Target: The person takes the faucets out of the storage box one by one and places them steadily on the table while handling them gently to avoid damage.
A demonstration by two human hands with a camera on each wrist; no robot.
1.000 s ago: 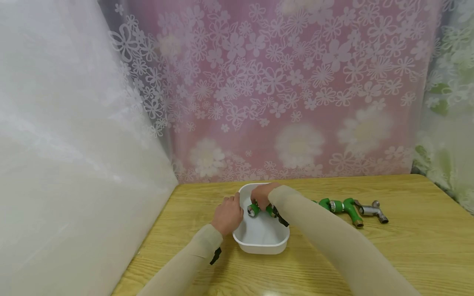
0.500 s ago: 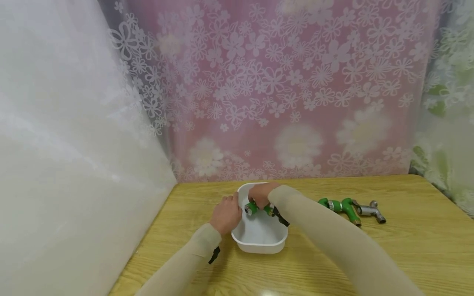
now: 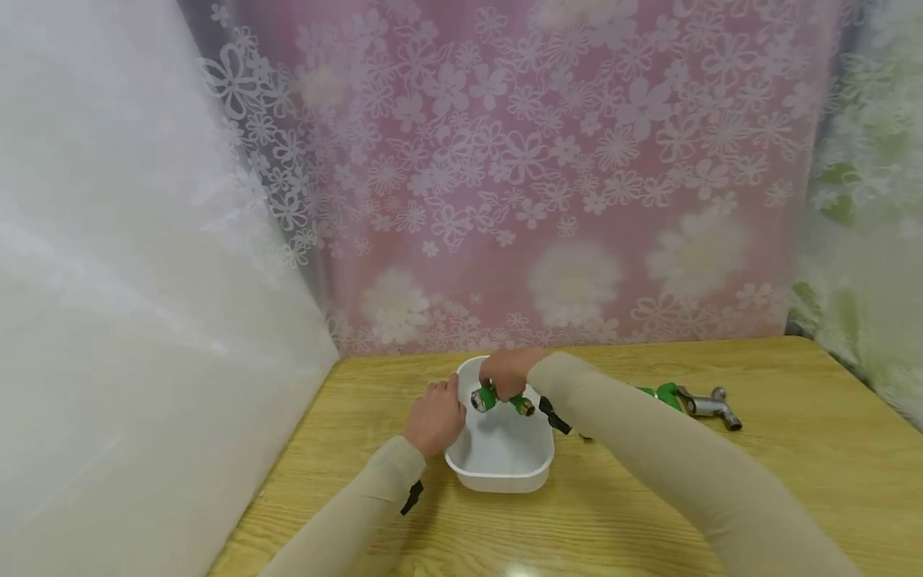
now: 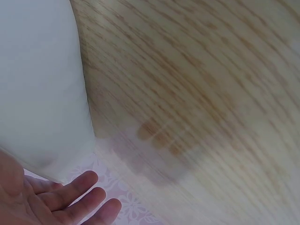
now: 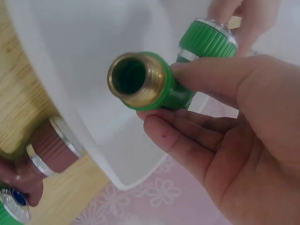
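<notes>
My right hand [image 3: 508, 373] holds a green tap [image 5: 173, 91] over the white basin [image 3: 497, 481]. In the right wrist view, the thumb and fingers grip its green body. A threaded brass mouth faces that camera, and a ribbed green collar with chrome rings sits at the other end. At the basin's left side, my left hand [image 3: 435, 417] holds the rim. The left wrist view shows the rim passing between thumb and index finger, while the other fingers [image 4: 86, 199] stand off the wall.
Right of the basin, partly behind my right forearm, lie another green tap [image 3: 669, 394] and a silver tap [image 3: 710, 406]. A maroon tap [image 5: 54, 147] shows beside the basin in the right wrist view. A floral curtain [image 3: 548, 200] hangs behind the wooden table [image 3: 382, 497].
My right hand has lifted the green tap slightly inside the basin, and its brass end now shows more. The left hand keeps its place on the rim. The head view has shifted a little.
</notes>
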